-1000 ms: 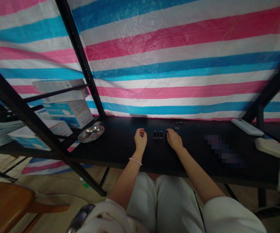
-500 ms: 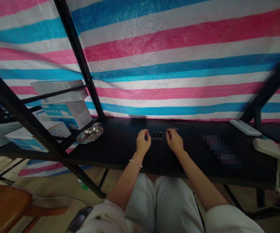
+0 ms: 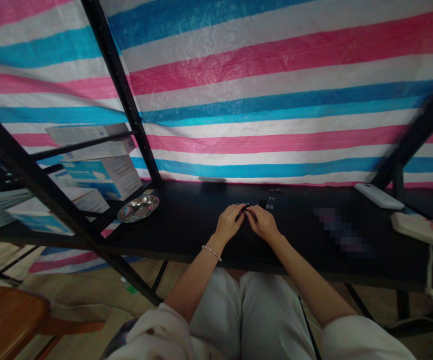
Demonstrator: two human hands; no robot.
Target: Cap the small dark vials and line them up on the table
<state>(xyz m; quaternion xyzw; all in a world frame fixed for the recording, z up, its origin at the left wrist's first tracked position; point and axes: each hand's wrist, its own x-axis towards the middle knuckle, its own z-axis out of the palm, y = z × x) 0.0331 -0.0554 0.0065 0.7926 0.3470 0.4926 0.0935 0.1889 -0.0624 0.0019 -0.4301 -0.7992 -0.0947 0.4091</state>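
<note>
Near the centre of the frame, we see both hands brought together over a black tabletop (image 3: 186,220). Our left hand (image 3: 230,223), with a beaded bracelet (image 3: 211,252) at its wrist, has its fingers curled inward; our right hand (image 3: 263,223) curls to meet it, the fingertips of the two nearly touching. A small dark piece (image 3: 245,208) shows at that meeting point, and we cannot tell whether either hand is pinching it or merely covering it as it lies on the table.

Just beyond the right hand's knuckles, we have small black pieces (image 3: 263,203) next to a few small clear-looking pieces (image 3: 271,206), with more tiny bits (image 3: 277,190) a little higher in the frame.

Left of centre, we see a shiny metal dish (image 3: 137,212) on the table, and at the far left, blue-and-white cartons (image 3: 122,175) stacked behind a black metal frame (image 3: 126,95). On the right side lie a pixelated patch (image 3: 344,232), a white rounded device (image 3: 379,196) and an off-white plastic unit (image 3: 418,228) with a cord. A striped tarp (image 3: 239,115) fills the upper frame; a wooden seat (image 3: 9,315) stands lower left.
</note>
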